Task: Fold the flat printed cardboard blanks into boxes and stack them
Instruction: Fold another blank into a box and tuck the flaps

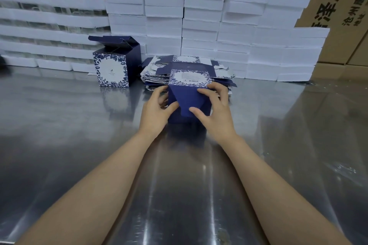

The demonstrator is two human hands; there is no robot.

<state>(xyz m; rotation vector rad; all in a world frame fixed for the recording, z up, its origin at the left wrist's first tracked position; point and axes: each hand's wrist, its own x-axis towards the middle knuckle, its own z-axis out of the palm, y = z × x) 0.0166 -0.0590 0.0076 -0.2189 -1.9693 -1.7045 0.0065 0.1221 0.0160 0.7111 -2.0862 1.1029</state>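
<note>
Fingers [202, 92] around half-folded blue box [184, 98]

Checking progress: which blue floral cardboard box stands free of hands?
The upright blue floral cardboard box left of the flat printed blanks, flaps open; left hand and right hand grip the other box.

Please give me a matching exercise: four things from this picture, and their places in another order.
1. upright blue floral cardboard box with open lid
2. pile of flat printed cardboard blanks
3. half-folded dark blue cardboard box
4. white foam slabs

A. held by left hand and right hand
B. stacked along the back
C. alone on steel table, left
D. just behind the hands

Pairs: 1-C; 2-D; 3-A; 4-B
</note>
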